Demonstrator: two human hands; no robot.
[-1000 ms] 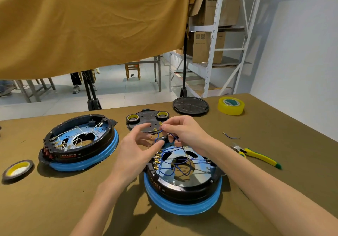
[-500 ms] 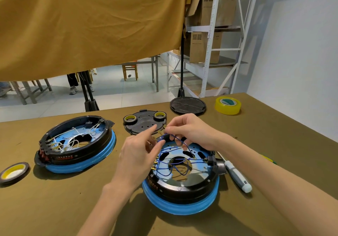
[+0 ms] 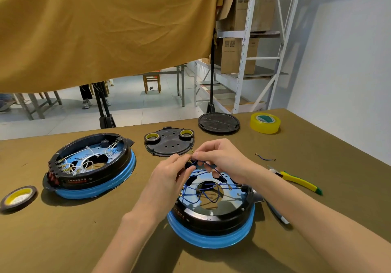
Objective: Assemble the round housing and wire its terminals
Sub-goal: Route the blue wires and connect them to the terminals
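A round black housing (image 3: 213, 215) on a blue ring sits in front of me, with blue wires (image 3: 203, 190) looping over its shiny plate. My left hand (image 3: 169, 173) and my right hand (image 3: 220, 158) meet over the housing's far rim. Both pinch a blue wire with a small brass terminal at its end, fingertips almost touching. A second housing (image 3: 91, 166) with white wires lies to the left.
A black cover plate (image 3: 169, 143) carrying two small tape rolls lies behind the hands, with a round black lid (image 3: 219, 122) and a yellow tape roll (image 3: 265, 122) further back. Yellow-handled pliers (image 3: 296, 180), a loose blue wire (image 3: 265, 159) and a screwdriver (image 3: 277, 213) lie right. Another tape roll (image 3: 18, 197) lies left.
Both hands stay at the housing's far rim, fingertips drawn closer on the blue wire. The view shifted, bringing the pliers and loose wire back into sight.
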